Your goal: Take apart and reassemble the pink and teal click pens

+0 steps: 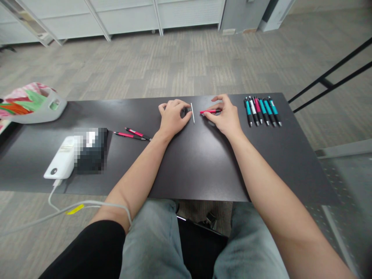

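The right hand is pinching a red barrel, while the left hand is working opposite

The left fingers are curling about a small dark piece, though I cannot tell whether they are clamping it; a thin pale rod is showing just beside their tips, between the hands; handling separate pen parts seems to be the step in hand, and the next move is probably calling for a light pinch and careful aim; six pens are lying in a row right of the right fingers, two red pens left of the left fingers, on the dark tabletop; beyond the fingertips, greyish carpet is stretching towards white cabinets
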`<state>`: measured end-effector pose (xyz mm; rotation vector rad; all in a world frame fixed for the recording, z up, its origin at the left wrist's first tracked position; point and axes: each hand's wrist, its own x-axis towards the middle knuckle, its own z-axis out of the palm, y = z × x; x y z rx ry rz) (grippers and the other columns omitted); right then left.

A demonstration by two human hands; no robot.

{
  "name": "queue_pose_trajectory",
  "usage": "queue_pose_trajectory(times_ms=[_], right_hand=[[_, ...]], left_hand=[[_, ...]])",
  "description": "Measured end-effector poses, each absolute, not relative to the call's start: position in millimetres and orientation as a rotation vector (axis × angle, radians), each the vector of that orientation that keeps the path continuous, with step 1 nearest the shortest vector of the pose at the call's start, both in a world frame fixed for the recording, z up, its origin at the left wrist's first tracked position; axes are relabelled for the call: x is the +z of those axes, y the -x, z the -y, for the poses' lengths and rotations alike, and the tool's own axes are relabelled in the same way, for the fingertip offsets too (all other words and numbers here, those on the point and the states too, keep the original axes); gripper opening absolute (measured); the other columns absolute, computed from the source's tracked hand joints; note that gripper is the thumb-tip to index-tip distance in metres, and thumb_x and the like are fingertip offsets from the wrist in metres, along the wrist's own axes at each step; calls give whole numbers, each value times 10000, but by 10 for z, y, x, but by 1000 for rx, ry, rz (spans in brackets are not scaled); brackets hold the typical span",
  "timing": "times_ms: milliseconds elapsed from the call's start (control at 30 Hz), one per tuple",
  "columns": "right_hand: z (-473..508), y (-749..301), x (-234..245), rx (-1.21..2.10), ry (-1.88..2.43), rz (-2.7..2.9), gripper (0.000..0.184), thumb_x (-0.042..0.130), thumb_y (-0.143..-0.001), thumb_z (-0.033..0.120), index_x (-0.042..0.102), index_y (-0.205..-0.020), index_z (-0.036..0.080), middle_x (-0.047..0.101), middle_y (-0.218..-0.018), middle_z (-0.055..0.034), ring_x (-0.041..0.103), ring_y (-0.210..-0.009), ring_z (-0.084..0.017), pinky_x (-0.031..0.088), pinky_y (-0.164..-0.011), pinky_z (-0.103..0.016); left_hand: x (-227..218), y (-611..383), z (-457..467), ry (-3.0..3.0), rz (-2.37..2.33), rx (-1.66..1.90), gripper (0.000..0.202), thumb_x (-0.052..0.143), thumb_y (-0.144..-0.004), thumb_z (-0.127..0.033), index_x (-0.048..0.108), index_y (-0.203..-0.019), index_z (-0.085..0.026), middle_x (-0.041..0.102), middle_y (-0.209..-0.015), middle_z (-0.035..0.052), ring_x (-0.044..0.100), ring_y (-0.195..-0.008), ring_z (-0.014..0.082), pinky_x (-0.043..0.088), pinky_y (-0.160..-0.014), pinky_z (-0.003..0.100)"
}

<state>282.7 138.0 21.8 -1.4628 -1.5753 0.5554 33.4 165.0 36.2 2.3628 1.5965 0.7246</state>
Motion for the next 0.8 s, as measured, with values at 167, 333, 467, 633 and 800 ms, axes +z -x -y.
queue_pose_trajectory(times_ms=[167, 333, 467, 633, 800], right_hand=[[-1395, -2824, 199, 532, 1475, 1603, 545, 994, -935, 318, 733, -1411, 366, 953, -1144, -53, 911, -1093, -363, 755, -1096, -569], [-1371, -2782, 236, 559, 1466, 1604, 583, 998, -962, 385, 727, -1479, 367, 955, -1198, -63, 911, -1064, -361, 764, -1092, -578], [-1366, -2759, 270, 577, 1469, 1625, 629, 1027, -960, 460, 729, -1507, 372, 957, -1220, -76, 916, -1087, -379, 768, -1075, -580], [-1374, -2736, 293, 607, 1441, 1595, 593, 1019, -971, 516, 754, -1481, 370, 951, -1212, -82, 923, -1114, -378, 771, -1040, -555], [-1337, -2692, 364, 629, 1410, 1580, 562, 1011, -978, 532, 788, -1470, 379, 942, -1131, -68, 916, -1113, -375, 771, -1007, -535]], left_hand=[[362, -334, -1636, -2348, -1547, 772, 158, 817, -1170, -373, 917, -1289, -401, 899, -1368, 92, 699, -1454, 434, 423, -1289, 693], [407, -350, -1605, -2359, -1570, 725, 193, 812, -1181, -337, 931, -1321, -398, 885, -1497, 92, 706, -1521, 431, 418, -1317, 684], [401, -351, -1604, -2381, -1531, 715, 197, 791, -1205, -347, 937, -1328, -393, 871, -1571, 93, 688, -1552, 418, 412, -1324, 671], [388, -375, -1592, -2407, -1451, 728, 179, 797, -1206, -394, 957, -1288, -392, 879, -1539, 105, 675, -1542, 434, 417, -1297, 688], [404, -396, -1583, -2373, -1442, 778, 133, 815, -1187, -427, 938, -1212, -383, 891, -1435, 111, 681, -1487, 440, 435, -1249, 683]])
